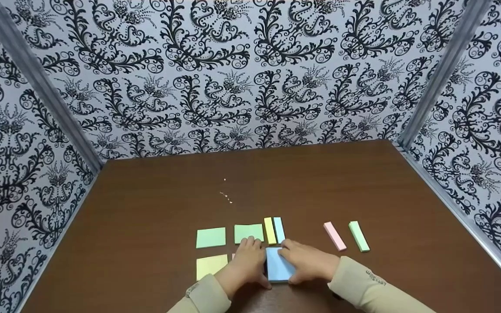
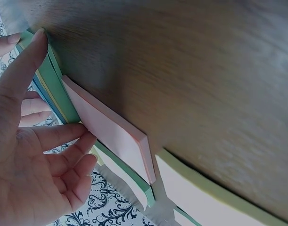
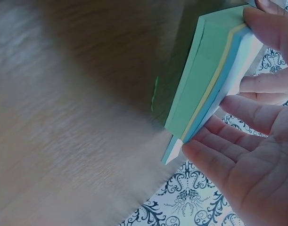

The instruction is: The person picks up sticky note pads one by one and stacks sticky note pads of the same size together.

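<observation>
A stack of square sticky notes [image 1: 278, 266] lies on the table between the two hands, blue on top. Its side shows yellow and green layers under the blue in the right wrist view. The left hand [image 1: 249, 261] holds its left side, with the thumb [image 2: 33, 59] at one corner and a fingertip near the other. From the right, the right hand [image 1: 311, 261] grips it, thumb and fingers spread along that side. A pink sticky note pad [image 2: 111, 125] lies just left of the stack, mostly hidden under the left hand in the head view.
Further left lie a yellow pad [image 1: 211, 266] and a green pad [image 1: 210, 238]. Another green pad [image 1: 248, 231], a yellow strip pad [image 1: 270, 230] and a blue strip pad [image 1: 279, 230] sit behind the hands. Pink [image 1: 335, 236] and green strip pads [image 1: 359, 236] lie to the right. Patterned walls enclose the table.
</observation>
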Demonstrator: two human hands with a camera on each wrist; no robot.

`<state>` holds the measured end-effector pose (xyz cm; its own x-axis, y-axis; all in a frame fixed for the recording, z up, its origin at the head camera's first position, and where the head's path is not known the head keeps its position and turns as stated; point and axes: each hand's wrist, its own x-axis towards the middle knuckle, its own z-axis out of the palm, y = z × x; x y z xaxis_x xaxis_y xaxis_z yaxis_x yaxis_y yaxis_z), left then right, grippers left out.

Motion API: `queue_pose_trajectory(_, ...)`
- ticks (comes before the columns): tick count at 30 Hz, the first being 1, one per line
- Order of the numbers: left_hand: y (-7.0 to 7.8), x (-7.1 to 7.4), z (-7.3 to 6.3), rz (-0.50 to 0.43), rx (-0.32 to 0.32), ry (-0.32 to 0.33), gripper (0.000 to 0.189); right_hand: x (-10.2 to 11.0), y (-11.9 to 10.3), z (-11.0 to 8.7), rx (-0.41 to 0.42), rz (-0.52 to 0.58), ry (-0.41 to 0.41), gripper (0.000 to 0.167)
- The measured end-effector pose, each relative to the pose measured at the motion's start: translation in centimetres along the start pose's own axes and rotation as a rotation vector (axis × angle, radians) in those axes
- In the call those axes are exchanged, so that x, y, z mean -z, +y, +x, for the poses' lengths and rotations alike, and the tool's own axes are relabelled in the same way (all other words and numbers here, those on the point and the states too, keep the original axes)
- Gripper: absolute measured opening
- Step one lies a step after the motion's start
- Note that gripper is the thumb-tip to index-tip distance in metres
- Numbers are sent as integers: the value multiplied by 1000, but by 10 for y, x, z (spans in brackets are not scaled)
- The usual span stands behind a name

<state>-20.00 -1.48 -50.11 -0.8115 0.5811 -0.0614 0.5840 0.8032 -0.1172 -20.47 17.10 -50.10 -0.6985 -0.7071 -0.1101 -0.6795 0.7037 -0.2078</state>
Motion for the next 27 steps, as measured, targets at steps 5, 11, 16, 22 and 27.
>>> queue_pose_trajectory(5,0,-1,1,11,1,2,79,2,-2,0,-6,3,-10,62)
queue_pose_trajectory(11,0,-2,0,-6,1,-3,79,2,-4,0,2,-37,-37,65)
queue_pose_trajectory(16,-2,-1,-2,-30,7,-19,92,0,-4,0,14,-49,-37,66)
queue_pose_trajectory(22,-3,-2,-1,-6,-23,41,92,3,-4,-1,3,-68,-43,68)
queue_pose_trajectory(27,-2,-5,0,-7,-24,35,89,8,-4,-2,0,-87,-96,73)
